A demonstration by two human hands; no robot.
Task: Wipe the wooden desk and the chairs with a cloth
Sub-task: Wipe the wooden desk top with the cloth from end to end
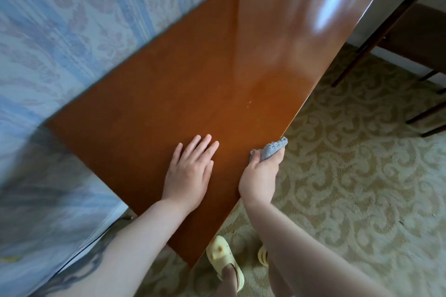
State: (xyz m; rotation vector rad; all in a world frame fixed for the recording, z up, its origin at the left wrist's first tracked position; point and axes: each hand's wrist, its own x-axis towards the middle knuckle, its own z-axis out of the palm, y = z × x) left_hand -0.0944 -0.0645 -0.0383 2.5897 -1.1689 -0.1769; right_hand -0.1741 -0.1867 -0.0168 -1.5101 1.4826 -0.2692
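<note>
Cloth point(271, 150) gripped in my right hand point(259, 176) at the desk point(181, 79) edge, left hand point(189, 171) flat and relaxed on top, so I'd wipe along the rim with steady pressure.

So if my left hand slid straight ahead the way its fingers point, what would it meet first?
Nothing, as far as the picture shows. The left hand lies flat on the glossy brown wooden desk, fingers pointing up its bare top; only two tiny pale specks lie farther on, probably just right of that line.
</note>
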